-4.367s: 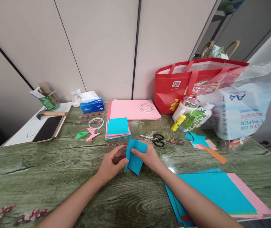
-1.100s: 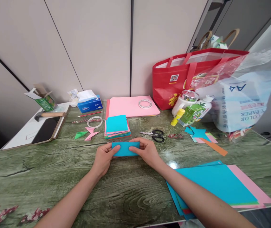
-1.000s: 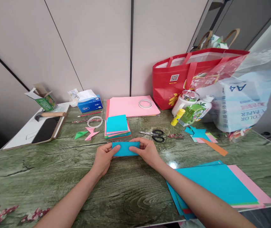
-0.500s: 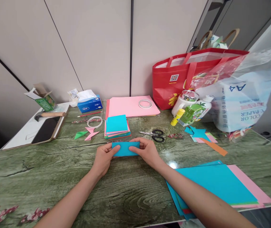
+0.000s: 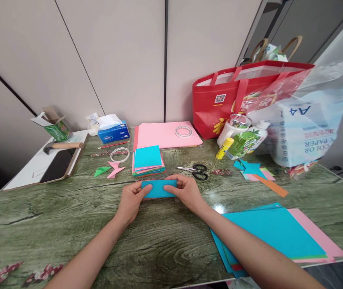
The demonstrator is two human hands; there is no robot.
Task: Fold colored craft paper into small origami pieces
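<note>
A blue folded paper (image 5: 159, 189), a narrow rectangle, is held level between both hands over the middle of the table. My left hand (image 5: 131, 199) pinches its left end, thumb on top and fingers behind. At the other end my right hand (image 5: 188, 192) grips it the same way. Just beyond the hands lies a stack of square coloured papers (image 5: 147, 157), blue on top. Black-handled scissors (image 5: 195, 171) rest right of that stack. To its left are a pink folded paper shape (image 5: 116, 169), a green folded piece (image 5: 102, 171) and a tape roll (image 5: 120, 154).
Large coloured sheets (image 5: 270, 233) lie under my right forearm. Paper scraps (image 5: 254, 170), a glue stick (image 5: 224, 148), a red bag (image 5: 213, 104) and a plastic paper bag (image 5: 306, 128) stand right. Pink sheets (image 5: 159, 134), a tissue box (image 5: 113, 132) and a phone (image 5: 58, 165) lie farther back.
</note>
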